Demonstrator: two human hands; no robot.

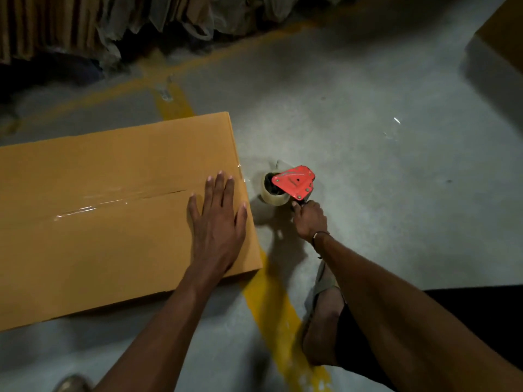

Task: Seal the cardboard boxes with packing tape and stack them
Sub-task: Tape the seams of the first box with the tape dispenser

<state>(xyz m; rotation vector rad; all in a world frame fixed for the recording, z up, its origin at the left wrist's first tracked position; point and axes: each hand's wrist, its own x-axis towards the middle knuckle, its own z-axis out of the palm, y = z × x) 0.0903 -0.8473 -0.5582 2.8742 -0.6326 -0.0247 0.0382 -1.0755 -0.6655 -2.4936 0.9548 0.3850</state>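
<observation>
A large brown cardboard box [107,236] lies on the concrete floor at left, flaps closed, with clear tape [90,206] glinting along its centre seam. My left hand [218,219] presses flat on the box top near its right edge, fingers straight and spread. Just right of the box, my right hand [310,219] grips the handle of a red tape dispenser [294,183], which holds a roll of clear tape [273,190] and sits low beside the box's right end.
A yellow painted line [271,304] crosses the grey floor under the box. Stacked flat cardboard and plastic wrapping [113,26] fill the back left. Another cardboard box [503,35] shows at the top right corner. My leg and foot [322,315] are at lower right.
</observation>
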